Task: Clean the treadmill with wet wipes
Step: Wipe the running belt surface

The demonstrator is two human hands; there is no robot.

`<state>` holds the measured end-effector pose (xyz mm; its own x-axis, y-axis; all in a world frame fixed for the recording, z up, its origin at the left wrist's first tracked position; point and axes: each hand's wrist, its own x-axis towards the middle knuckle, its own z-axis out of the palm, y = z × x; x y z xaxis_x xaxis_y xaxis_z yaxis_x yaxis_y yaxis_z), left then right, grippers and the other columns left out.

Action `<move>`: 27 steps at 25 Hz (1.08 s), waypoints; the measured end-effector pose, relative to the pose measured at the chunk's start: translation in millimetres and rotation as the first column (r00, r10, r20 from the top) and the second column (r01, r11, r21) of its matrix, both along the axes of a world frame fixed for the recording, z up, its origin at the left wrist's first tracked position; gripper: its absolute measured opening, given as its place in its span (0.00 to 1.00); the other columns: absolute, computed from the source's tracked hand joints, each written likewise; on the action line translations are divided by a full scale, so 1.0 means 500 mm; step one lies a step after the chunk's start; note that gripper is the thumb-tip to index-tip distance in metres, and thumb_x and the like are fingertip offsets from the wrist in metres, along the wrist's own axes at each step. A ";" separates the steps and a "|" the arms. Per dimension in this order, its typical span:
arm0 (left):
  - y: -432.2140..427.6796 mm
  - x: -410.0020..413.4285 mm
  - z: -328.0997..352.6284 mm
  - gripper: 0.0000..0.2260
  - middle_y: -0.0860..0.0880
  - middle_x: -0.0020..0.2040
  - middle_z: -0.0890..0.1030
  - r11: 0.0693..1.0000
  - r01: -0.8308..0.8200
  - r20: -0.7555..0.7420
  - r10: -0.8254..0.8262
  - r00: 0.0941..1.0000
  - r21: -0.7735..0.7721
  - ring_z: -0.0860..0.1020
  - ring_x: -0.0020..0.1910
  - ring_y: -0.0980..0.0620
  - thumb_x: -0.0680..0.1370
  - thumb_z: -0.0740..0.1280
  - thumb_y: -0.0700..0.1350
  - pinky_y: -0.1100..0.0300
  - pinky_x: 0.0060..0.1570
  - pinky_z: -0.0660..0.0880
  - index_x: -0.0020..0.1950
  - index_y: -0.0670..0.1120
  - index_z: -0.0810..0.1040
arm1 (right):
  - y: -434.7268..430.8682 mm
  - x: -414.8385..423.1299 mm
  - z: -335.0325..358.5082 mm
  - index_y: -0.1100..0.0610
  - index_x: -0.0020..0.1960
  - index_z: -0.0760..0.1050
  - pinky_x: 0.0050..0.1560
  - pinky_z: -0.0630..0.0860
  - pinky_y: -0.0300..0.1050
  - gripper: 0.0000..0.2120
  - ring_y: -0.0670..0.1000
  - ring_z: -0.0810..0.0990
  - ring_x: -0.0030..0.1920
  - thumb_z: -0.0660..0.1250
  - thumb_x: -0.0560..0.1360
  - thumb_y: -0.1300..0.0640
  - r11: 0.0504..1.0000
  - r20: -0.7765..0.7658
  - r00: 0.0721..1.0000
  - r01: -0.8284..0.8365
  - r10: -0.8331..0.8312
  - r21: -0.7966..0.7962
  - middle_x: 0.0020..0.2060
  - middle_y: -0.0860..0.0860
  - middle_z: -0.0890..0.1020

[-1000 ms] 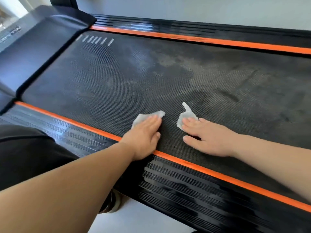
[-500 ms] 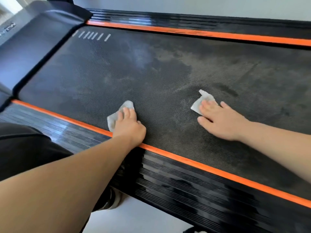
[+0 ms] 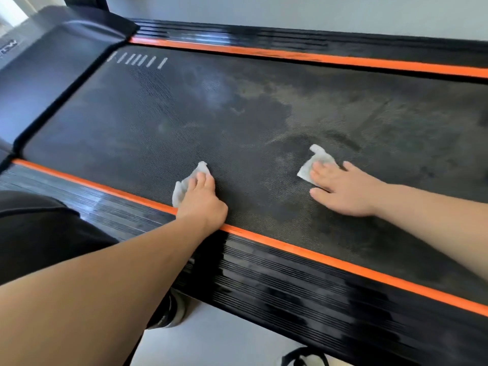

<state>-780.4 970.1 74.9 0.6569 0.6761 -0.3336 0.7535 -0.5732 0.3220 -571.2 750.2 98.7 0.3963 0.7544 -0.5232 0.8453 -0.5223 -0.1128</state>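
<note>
Two wipes sit well apart on the treadmill belt [image 3: 237, 114]: the left wipe [image 3: 188, 182] and the right wipe [image 3: 315, 161]. Part of the belt looks dark and clean, I think, but big grey dusty patches are left, mostly to the right. Neither grip is closed: the left hand [image 3: 203, 204] and the right hand [image 3: 344, 191] each press flat fingers on a wipe.

Single head-worn wide-angle view, looking forward and down from close above the black orange-edged treadmill belt [image 3: 163, 114], standing at its long side.
</note>
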 end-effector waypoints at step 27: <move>0.000 0.038 0.001 0.11 0.49 0.57 0.73 0.985 0.136 0.128 -0.150 0.980 0.108 0.73 0.60 0.44 0.79 0.67 0.39 0.50 0.58 0.74 0.58 0.52 0.81 | -0.016 -0.104 -0.005 0.50 0.58 0.78 0.48 0.79 0.50 0.12 0.52 0.75 0.59 0.56 0.82 0.52 0.910 0.200 0.947 -0.301 0.251 0.283 0.61 0.46 0.74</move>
<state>-761.5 970.1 75.2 0.7837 0.5969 -0.1720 0.6149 -0.7058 0.3518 -623.4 742.2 96.0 0.2060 0.9584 -0.1976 0.9704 -0.2260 -0.0847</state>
